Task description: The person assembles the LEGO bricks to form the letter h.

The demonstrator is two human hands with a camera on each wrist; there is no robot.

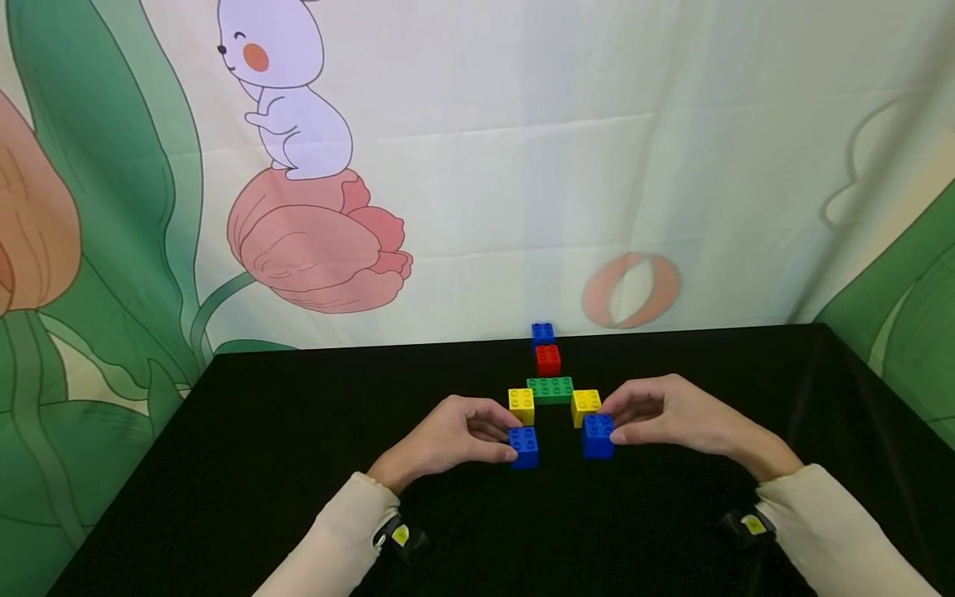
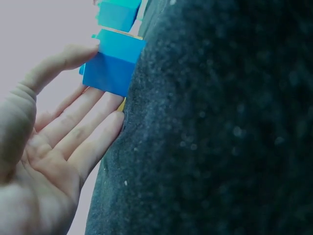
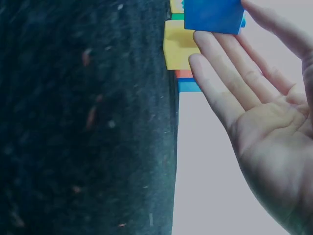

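Note:
My left hand (image 1: 464,433) pinches a blue toy brick (image 1: 524,448) between thumb and fingers; the left wrist view shows the thumb on one side of that blue brick (image 2: 113,63). My right hand (image 1: 669,414) pinches a second blue brick (image 1: 598,437), seen at the top of the right wrist view. Just beyond the held bricks stand two yellow bricks, a left yellow brick (image 1: 521,405) and a right yellow brick (image 1: 585,406). Behind and between them lies a longer green brick (image 1: 550,390). Whether the blue bricks touch the yellow ones cannot be told.
Farther back, a red brick (image 1: 548,361) stands behind the green one, with another blue brick (image 1: 542,333) behind it near the table's far edge. Black cloth (image 1: 298,464) covers the table. A printed curtain (image 1: 477,166) hangs behind it.

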